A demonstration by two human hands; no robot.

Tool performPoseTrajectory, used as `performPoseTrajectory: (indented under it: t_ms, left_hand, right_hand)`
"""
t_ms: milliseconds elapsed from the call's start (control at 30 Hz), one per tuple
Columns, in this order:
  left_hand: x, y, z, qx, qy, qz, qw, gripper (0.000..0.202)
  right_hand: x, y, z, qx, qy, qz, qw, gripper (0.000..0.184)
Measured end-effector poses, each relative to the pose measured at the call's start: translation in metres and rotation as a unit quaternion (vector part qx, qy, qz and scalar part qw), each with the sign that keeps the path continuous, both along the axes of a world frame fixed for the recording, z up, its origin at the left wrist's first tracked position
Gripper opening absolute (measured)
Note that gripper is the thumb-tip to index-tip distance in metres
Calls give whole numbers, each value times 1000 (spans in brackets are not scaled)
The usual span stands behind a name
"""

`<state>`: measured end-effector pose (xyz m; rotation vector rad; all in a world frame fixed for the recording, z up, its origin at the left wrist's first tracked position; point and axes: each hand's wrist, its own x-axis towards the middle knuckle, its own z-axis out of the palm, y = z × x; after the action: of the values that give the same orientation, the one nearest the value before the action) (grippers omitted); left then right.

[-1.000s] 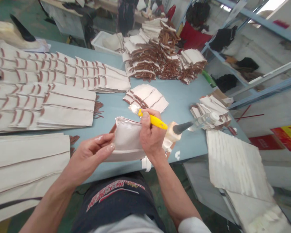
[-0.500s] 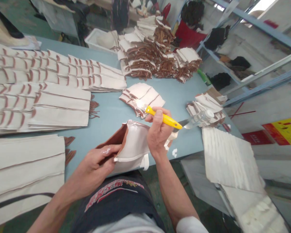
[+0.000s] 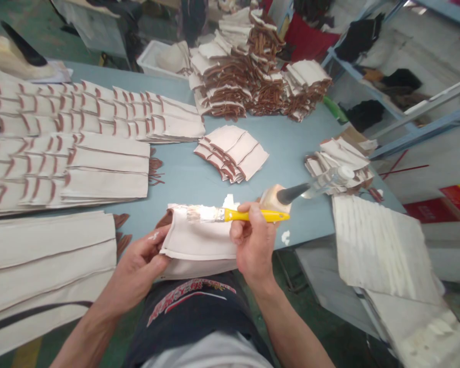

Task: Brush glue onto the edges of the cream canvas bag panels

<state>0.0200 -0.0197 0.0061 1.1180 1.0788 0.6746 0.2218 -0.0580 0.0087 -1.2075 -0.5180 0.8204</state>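
Observation:
My left hand (image 3: 143,263) grips the left end of a cream leather piece with a brown inner side (image 3: 199,237), fingers inside the fold and thumb on the outer face. White smears mark the back of that hand. In my right hand (image 3: 255,240) is a yellow-handled paintbrush (image 3: 239,215), held level with its bristles pointing left. The bristles, coated with a thick white paste, lie along the upper edge of the leather piece. Just behind the right hand stands a pale container (image 3: 275,199) with a dark handle sticking out.
Rows of overlapping cream pieces (image 3: 107,163) cover the table's left side. A small fanned stack (image 3: 235,148) lies ahead, with tall brown-and-cream piles (image 3: 230,84) behind it. At right are a clear bottle (image 3: 329,180), loose pieces (image 3: 347,156) and a layered pale board (image 3: 383,250).
The brush has swung from pointing up over the fanned stack down to the leather piece's upper edge. The leather piece's opening has tipped away, turning more of its outer face up.

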Motion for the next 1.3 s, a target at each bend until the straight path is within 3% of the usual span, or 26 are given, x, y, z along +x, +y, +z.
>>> performPoseTrajectory:
  t_ms: [233,333,567,800,967,1300]
  left_hand:
    - [-9,-7,-5,30,23,-22,999,44]
    - [-13,-10,-10,51,46,-46,997,50]
    - [-15,-14,-23,78,84,-37,993,52]
    - [-7,-11,-16,99,75,-43,991,51]
    - [-1,-9,-13,82,47,-52,994,55]
    - [0,-4,-16,98,56,-69,991,64]
  right_hand:
    - [-7,9,-3,-27,79,48,995,42]
    - [-8,11,1,-29,83,51,995,40]
    - [-7,8,3,-47,63,77,994,39]
    - [-5,-4,7,-49,46,87,994,39]
    - [-5,-8,5,-47,38,38,997,38]
    - [-6,-16,4,-72,45,81,993,41]
